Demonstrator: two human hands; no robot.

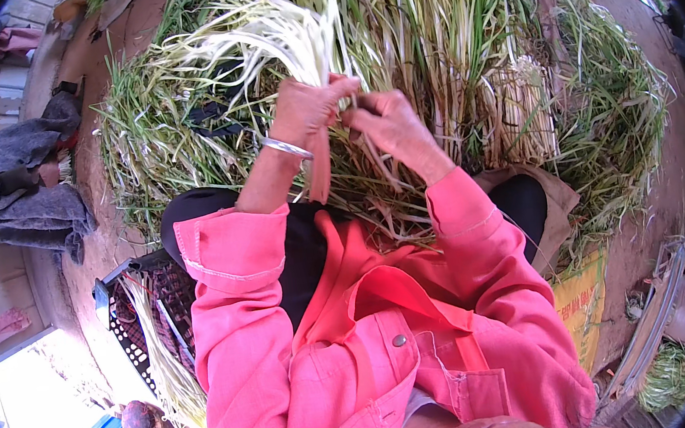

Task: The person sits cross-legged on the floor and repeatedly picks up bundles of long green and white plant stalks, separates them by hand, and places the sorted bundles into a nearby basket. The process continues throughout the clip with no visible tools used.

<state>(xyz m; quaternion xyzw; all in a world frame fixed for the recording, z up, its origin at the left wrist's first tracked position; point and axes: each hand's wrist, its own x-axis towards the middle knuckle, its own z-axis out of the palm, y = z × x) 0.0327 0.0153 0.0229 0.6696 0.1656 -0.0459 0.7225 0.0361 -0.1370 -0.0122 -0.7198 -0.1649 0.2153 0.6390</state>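
Observation:
My left hand (307, 106), with a silver bangle at the wrist, is closed around a bunch of pale, blanched chive-like stalks (295, 37). Their whitish-yellow ends fan out above the fist, and the pinkish lower ends (319, 165) hang below it. Close beside it on the right, my right hand (386, 122) pinches a thin pale stalk (353, 102) between thumb and fingers; the fingertips are partly hidden. Under and beyond both hands spreads a large heap of green-leaved stalks (396, 27).
A bundle of trimmed stalks (519, 115) lies at the heap's right. Left of my lap, a crate (130, 342) holds cloth and pale stalks (164, 358). Grey cloth (23, 176) lies far left. A yellow printed sack (585, 306) is by my right knee.

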